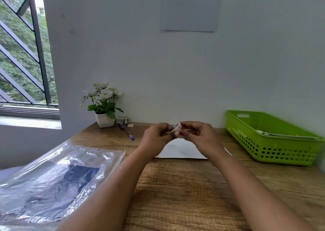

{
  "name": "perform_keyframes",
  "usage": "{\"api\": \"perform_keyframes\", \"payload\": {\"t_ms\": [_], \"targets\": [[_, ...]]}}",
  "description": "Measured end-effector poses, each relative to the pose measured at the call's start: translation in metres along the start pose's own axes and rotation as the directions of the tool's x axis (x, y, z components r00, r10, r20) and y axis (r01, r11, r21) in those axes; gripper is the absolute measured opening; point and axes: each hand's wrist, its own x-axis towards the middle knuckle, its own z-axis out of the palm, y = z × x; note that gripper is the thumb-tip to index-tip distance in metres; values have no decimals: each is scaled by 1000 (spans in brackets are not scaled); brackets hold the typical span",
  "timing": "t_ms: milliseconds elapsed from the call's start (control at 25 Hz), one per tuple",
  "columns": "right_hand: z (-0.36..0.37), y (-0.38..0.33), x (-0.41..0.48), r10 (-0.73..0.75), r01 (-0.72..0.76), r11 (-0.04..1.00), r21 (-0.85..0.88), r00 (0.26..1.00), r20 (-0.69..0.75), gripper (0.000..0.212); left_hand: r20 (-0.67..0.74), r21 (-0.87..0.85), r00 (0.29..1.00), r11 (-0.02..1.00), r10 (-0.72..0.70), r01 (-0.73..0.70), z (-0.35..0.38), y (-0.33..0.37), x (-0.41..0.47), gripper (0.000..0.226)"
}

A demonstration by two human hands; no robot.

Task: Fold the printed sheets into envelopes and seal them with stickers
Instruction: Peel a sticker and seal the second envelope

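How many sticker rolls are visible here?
2. One small patterned sticker roll is held between the left hand and right hand over the white paper sheet; a second roll stands beside the white flower pot. The green plastic basket may hide more.

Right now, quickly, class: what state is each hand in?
Left hand: closed, pinching the small patterned roll of stickers.
Right hand: closed, pinching the same roll's other side.
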Motion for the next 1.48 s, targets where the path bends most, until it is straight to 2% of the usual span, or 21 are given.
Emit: {"api": "perform_keyframes", "payload": {"t_ms": [240,440,600,1120,1280,1480], "targets": [[2,-6,-2,-111,98,990,-104,985,-130,14,-12,-81,1000,996,-26,25,4,-4,3,13],[3,-8,-2,-157,130,982,-136,964,-214,16,26,-121,998,990,-64,67,5,-5,4,19],[2,-12,-4,-154,139,985,-97,974,-165,15,20,-90,1000,996,-18,19,6,0,2,6],[14,-7,-3,-226,165,949,-269,951,-213,5,-57,3,995,996,88,-88,9,-5,3,11],[8,-9,-2,-129,102,981,-165,979,-158,14,-56,-53,997,997,61,-64,8,-7,4,10],[-4,-4,-5,62,-65,998,16,990,127,36,73,-296,997,955,28,-5,15,-12,8,39]]}}
